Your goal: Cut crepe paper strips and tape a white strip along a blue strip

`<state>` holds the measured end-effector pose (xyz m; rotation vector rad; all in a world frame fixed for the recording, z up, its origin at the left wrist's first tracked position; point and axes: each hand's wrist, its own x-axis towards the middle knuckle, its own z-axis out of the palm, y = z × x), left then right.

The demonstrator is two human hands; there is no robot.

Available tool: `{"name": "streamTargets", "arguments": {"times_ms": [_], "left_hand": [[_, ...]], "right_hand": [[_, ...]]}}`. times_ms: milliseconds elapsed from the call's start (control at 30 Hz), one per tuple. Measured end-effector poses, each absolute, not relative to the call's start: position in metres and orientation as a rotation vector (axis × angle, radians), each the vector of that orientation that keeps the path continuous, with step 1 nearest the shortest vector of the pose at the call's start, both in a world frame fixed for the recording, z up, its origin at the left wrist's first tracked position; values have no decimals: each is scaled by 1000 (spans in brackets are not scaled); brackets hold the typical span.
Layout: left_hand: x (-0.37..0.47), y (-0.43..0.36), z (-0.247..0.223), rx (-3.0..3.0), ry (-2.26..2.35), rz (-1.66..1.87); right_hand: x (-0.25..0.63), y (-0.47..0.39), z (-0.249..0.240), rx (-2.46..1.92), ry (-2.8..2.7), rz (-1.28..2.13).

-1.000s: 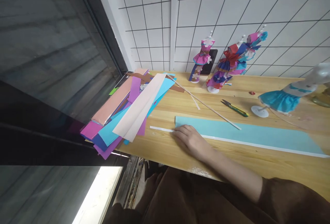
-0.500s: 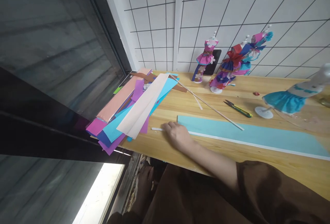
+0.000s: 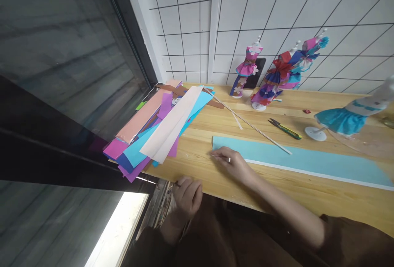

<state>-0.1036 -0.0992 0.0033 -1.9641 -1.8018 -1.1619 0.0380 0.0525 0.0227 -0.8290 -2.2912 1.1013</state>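
Note:
A long light-blue paper strip [image 3: 277, 155] lies across the table, with a white band running along its near edge. At its left end is my right hand [image 3: 235, 164], fingers pinched together just over the paper's corner. A small white strip end [image 3: 229, 159] shows between those fingers; most of it is hidden. My left hand [image 3: 187, 195] is curled into a loose fist at the table's front edge, and its inside is out of sight.
Coloured paper strips [image 3: 172, 125] are piled at the left. A thin stick [image 3: 255, 129] rests partly on the blue paper. Behind it are snips [image 3: 285, 129]. Dressed mannequin figures [image 3: 246, 72] stand at the back, and another in a blue skirt [image 3: 340, 120] leans at right.
My right hand has moved right, and the white strip end that stuck out to its left is gone from there. My left hand has risen to the table edge.

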Motion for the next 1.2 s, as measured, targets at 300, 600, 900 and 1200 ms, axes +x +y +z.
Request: {"name": "streamTargets", "arguments": {"times_ms": [300,600,900,1200], "left_hand": [[-90,-45,21,-2175,-2154,-835],[-88,-19,19,-1980,-2382,-871],[-86,-11,11,-1956,-2379,-921],[-87,-10,12,-1956,-2377,-913]], "right_hand": [[62,51,12,-1152,-2077,1196],[52,56,6,-1153,-1961,1285],[50,57,3,-1183,-1896,1447],[52,58,4,-1176,-1923,1393]]}}
